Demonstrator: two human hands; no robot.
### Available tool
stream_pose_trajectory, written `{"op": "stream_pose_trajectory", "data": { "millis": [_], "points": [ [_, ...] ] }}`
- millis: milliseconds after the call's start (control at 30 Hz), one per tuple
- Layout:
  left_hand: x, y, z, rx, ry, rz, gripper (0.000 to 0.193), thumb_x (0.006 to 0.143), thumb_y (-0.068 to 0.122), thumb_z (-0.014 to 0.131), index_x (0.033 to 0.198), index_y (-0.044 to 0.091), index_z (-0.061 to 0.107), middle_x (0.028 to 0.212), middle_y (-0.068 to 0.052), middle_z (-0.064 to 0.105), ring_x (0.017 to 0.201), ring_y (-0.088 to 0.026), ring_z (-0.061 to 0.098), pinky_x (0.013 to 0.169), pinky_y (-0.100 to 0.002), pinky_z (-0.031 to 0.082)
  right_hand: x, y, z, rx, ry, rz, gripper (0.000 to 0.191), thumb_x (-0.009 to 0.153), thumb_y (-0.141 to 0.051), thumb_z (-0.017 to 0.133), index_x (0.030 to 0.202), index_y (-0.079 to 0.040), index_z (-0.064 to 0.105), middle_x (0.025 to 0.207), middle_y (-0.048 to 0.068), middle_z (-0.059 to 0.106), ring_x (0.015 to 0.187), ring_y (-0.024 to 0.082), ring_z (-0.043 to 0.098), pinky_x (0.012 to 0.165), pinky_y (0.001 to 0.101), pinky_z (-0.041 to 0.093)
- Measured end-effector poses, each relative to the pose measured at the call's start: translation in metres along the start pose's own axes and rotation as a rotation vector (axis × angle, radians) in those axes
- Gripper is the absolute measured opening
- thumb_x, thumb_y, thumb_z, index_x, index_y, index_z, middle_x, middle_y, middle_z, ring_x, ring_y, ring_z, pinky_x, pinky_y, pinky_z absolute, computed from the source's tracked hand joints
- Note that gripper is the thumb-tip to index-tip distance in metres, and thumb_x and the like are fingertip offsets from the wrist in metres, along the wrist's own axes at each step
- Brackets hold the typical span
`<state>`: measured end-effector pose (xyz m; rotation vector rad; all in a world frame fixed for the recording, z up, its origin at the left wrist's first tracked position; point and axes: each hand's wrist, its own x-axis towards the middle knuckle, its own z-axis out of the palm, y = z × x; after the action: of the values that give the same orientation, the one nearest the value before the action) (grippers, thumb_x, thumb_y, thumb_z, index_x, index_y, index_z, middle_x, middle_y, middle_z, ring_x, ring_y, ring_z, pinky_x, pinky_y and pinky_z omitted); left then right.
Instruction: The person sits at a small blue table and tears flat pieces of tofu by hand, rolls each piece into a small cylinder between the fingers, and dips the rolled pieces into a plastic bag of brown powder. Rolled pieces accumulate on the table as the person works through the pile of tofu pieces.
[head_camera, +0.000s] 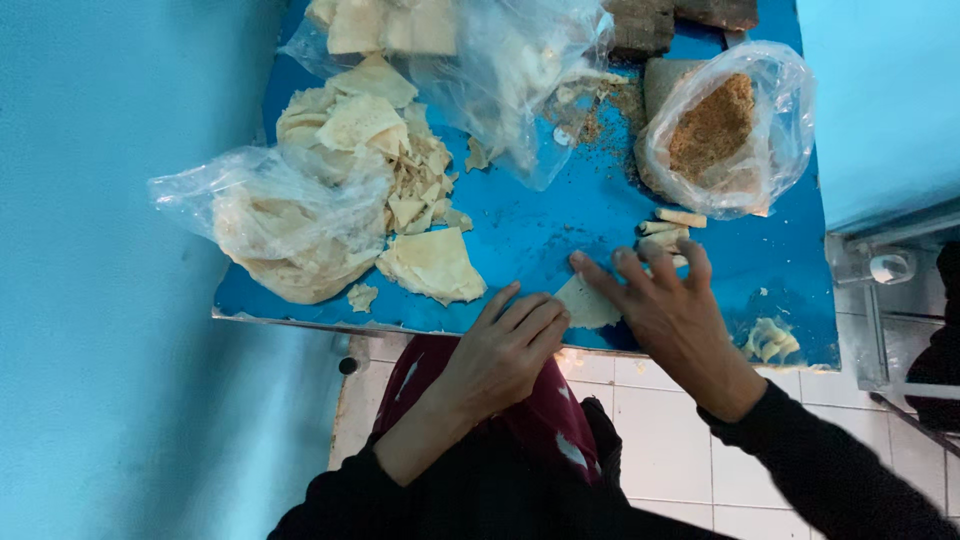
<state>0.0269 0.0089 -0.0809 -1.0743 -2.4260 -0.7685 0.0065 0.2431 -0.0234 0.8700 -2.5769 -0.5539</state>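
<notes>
I'm seeing both hands working a small pastry sheet (588, 303) at the near edge of the blue desk (540, 225). Left hand (505, 350) is resting beside the sheet, fingers pressed together and curled, gripping nothing. Right hand (668, 305) is pressing down on the sheet's right side, fingers (600, 272) spread flat. Finished rolls (668, 230) are lying just past the right hand; a bag of brown crumb filling (715, 125) is sitting beyond them. A pastry pile (385, 150) is lying to the left. I'm judging this as the flattening step; next calls for filling and careful rolling.
</notes>
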Motion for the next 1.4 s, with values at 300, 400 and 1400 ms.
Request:
{"op": "stream_pose_trajectory", "data": {
  "millis": [300, 400, 1400],
  "points": [
    [0.003, -0.006, 0.002, -0.027, 0.001, 0.001, 0.033, 0.096, 0.017, 0.066, 0.126, 0.003, 0.065, 0.131, -0.01, 0.063, 0.13, -0.026, 0.056, 0.118, -0.053, 0.039, 0.023, 0.037, 0.001, -0.203, -0.019, -0.277, 0.011, 0.096, -0.018, 0.064, 0.105, -0.011, 0.068, 0.112, 0.005, 0.058, 0.117, 0.026, 0.049, 0.099, 0.0486, 0.039],
    [0.002, -0.006, 0.004, -0.044, 0.013, 0.003, 0.033, 0.097, 0.017, 0.067, 0.126, 0.003, 0.065, 0.131, -0.01, 0.063, 0.13, -0.026, 0.056, 0.118, -0.053, 0.039, 0.017, 0.037, -0.003, 0.251, 0.135, -0.01, 0.04, 0.086, -0.003, 0.069, 0.121, -0.023, 0.074, 0.113, 0.003, 0.056, 0.117, 0.024, 0.049, 0.103, 0.0507, 0.033],
    [-0.005, -0.005, 0.008, -0.063, 0.018, -0.001, 0.033, 0.096, 0.014, 0.066, 0.126, 0.002, 0.066, 0.132, -0.01, 0.063, 0.131, -0.027, 0.057, 0.119, -0.053, 0.039, 0.019, 0.118, 0.027, 0.558, 0.195, 0.304, 0.041, 0.086, 0.012, 0.06, 0.121, -0.006, 0.071, 0.119, 0.015, 0.07, 0.114, 0.036, 0.063, 0.097, 0.0462, 0.053]
  ]
}}
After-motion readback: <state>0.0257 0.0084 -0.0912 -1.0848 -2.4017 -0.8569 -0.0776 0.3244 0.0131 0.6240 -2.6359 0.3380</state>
